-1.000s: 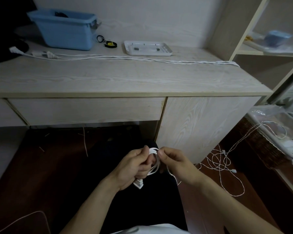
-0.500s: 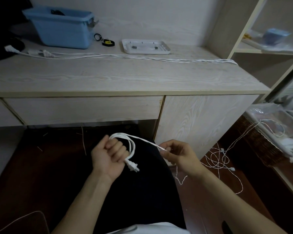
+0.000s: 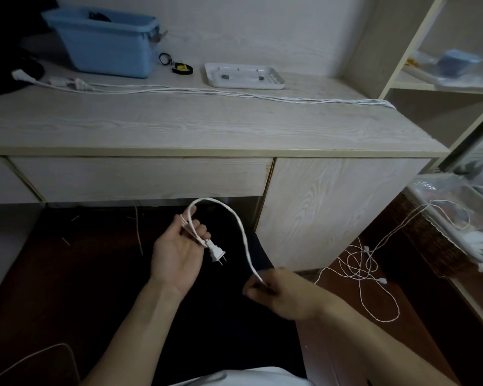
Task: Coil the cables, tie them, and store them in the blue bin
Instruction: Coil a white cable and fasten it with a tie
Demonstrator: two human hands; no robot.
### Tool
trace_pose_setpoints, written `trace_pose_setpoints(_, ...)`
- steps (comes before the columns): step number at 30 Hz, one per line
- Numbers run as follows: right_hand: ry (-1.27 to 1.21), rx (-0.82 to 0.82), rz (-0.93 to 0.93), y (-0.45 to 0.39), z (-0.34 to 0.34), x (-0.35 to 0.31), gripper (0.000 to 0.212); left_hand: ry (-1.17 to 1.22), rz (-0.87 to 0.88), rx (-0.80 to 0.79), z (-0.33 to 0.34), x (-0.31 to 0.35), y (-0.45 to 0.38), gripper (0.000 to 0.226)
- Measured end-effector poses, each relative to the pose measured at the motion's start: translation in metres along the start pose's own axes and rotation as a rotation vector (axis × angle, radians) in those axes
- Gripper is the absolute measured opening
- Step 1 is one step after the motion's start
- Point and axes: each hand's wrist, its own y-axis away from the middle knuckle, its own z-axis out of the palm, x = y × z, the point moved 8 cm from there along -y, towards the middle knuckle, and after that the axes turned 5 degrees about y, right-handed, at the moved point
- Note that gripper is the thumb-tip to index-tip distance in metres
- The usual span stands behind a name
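Our left hand (image 3: 176, 246) now lies turned palm up with its fingers pinching the white cable (image 3: 234, 218) just behind the plug (image 3: 216, 253), where half a second ago it was a fist with the loop wound round it; so we judge the coil has loosened into one wide arch. Our right hand (image 3: 279, 291) has dropped lower and farther from the left, clamped on the far end of that arch, which suggests we are drawing out slack for the next wrap. Nothing is tied yet, and the blue bin (image 3: 106, 43) waits at the back left of the desk (image 3: 207, 129).
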Motion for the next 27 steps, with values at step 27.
trace_pose_setpoints(27, -1.405, 0.587, 0.369, 0.014, -0.045, 0.092, 0.012, -0.047, -0.407, -0.291, 0.014, -0.021, 0.021, 0.038)
